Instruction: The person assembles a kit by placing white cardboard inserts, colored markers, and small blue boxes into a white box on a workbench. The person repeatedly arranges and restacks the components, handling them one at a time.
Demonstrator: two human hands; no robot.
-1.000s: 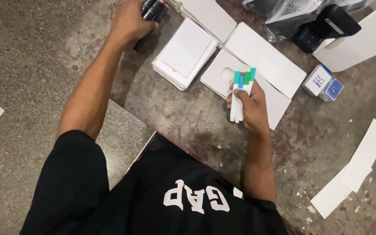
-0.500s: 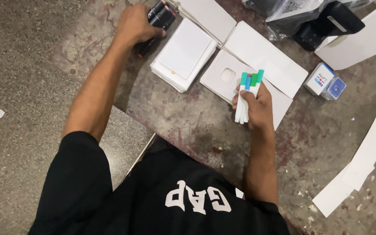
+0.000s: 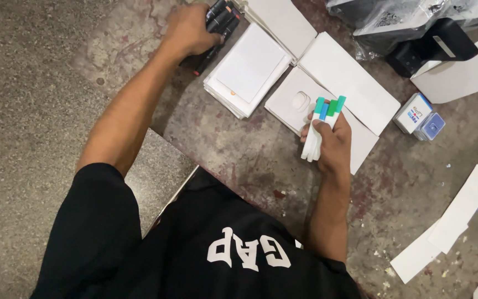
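Left hand (image 3: 190,30) at 11 o'clock is closed around a bunch of black markers (image 3: 221,16) on the stone floor (image 3: 40,83). Right hand (image 3: 330,141) near centre grips white markers (image 3: 319,130) with green and blue caps, over an open white box (image 3: 333,83); stack of white cards (image 3: 247,72) lies between the hands.

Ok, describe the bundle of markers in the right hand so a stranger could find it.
Start at the open white box in the middle of the stone floor. Over its near edge the right hand grips white-barrelled markers, the only ones with green and blue caps.
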